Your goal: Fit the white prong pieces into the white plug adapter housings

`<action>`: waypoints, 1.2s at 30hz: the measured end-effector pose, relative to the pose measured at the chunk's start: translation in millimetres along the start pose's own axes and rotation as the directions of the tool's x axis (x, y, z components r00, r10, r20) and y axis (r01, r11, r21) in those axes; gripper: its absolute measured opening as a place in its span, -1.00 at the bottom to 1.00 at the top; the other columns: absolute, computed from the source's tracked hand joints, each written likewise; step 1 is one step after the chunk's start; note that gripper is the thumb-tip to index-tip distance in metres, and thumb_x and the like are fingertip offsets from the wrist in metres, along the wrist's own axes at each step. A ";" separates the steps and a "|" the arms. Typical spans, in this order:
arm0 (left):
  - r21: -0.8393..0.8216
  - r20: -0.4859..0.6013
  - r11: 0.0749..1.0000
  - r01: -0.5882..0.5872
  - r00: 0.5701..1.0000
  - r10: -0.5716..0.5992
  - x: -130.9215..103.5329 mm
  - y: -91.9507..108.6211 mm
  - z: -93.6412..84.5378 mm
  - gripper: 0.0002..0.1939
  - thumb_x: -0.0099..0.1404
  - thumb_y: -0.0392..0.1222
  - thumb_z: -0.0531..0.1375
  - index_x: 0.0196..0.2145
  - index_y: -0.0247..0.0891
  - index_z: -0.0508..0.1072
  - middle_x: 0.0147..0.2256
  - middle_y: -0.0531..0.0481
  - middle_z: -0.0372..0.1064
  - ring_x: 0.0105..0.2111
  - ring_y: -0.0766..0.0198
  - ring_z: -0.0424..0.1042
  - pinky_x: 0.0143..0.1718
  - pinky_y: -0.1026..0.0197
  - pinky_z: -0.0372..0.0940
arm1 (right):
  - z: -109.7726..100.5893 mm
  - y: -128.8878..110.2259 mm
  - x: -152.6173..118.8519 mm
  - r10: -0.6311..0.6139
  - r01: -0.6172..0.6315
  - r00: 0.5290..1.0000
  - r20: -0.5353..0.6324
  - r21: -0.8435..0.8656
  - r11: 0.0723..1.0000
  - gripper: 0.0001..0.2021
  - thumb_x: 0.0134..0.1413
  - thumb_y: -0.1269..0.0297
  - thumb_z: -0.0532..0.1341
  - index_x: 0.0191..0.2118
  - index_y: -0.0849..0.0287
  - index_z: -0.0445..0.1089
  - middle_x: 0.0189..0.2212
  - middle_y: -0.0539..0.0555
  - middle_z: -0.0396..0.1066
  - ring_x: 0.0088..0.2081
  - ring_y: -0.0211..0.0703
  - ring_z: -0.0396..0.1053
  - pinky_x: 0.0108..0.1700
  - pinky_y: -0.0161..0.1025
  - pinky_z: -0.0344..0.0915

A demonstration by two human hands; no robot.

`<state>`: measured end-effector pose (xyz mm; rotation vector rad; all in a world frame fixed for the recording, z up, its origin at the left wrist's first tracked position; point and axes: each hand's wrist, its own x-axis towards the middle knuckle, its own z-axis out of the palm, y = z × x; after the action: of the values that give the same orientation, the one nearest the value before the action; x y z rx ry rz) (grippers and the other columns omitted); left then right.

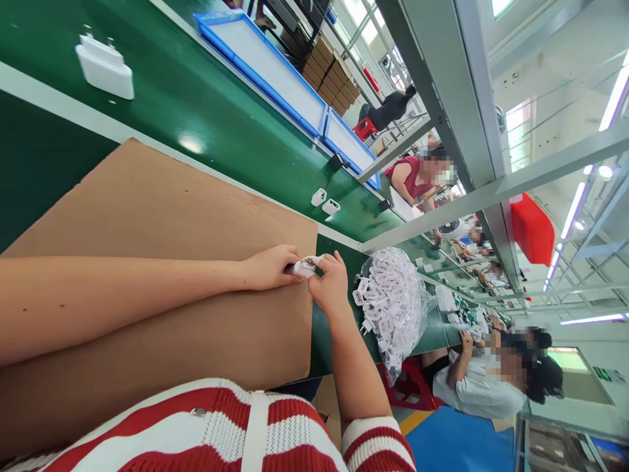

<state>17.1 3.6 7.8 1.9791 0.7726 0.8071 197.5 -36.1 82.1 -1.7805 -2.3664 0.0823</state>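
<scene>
Between my two hands, over the near right edge of a brown cardboard sheet [196, 216], is a small white charger piece [305, 267]. My left hand [270, 267] reaches in from the left and pinches one end of it. From the other side my right hand [331, 282] grips it, thumb and index finger at its edge. Fingers cover much of the piece, so its details are partly hidden. Right of my right hand, a clear plastic bag [396, 295] full of white charger housings lies on the green bench.
Across a pale rail, a white plug charger [104, 69] and two small white housings [319, 196] sit on the green belt [162, 98]. Blue-edged trays [265, 69] line its far side. A grey metal frame [457, 85] stands beyond. Co-workers sit farther along the line.
</scene>
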 end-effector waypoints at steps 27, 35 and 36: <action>0.527 0.006 0.844 -0.099 0.994 0.113 -19.4 4.6 10.0 -0.48 0.53 -0.02 -0.05 0.15 -0.42 0.49 0.11 -0.51 0.46 0.07 -0.28 0.45 0.13 -0.27 0.35 | 36.2 4.0 -30.1 0.229 -0.143 0.957 -0.179 0.396 0.907 -0.64 -0.01 0.54 0.24 -0.12 0.06 0.59 -0.22 0.00 0.57 -0.16 -0.11 0.51 0.14 -0.15 0.42; 0.170 0.065 0.984 -0.051 0.997 0.040 -10.7 7.1 -3.5 -0.48 0.45 0.28 0.09 -0.07 -0.20 0.58 0.01 -0.20 0.57 0.04 -0.06 0.45 0.18 -0.06 0.34 | 8.1 3.1 -11.9 0.163 -0.144 0.986 -0.034 0.319 0.937 -0.76 -0.08 0.44 0.34 -0.25 0.01 0.60 -0.31 -0.09 0.52 -0.17 -0.11 0.51 0.38 0.08 0.18; 0.152 0.064 0.988 -0.039 0.998 0.029 -10.3 8.1 -3.8 -0.47 0.43 0.31 0.10 -0.08 -0.20 0.59 -0.02 -0.18 0.58 0.02 -0.05 0.46 0.16 -0.04 0.35 | 6.6 2.5 -9.9 0.160 -0.141 0.987 -0.037 0.306 0.941 -0.76 -0.10 0.46 0.33 -0.27 0.01 0.60 -0.31 -0.08 0.52 -0.17 -0.11 0.51 0.37 0.07 0.19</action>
<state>9.7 -6.1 13.8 2.1488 0.7872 0.7215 201.3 -44.5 74.1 -1.7796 -2.0409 0.3843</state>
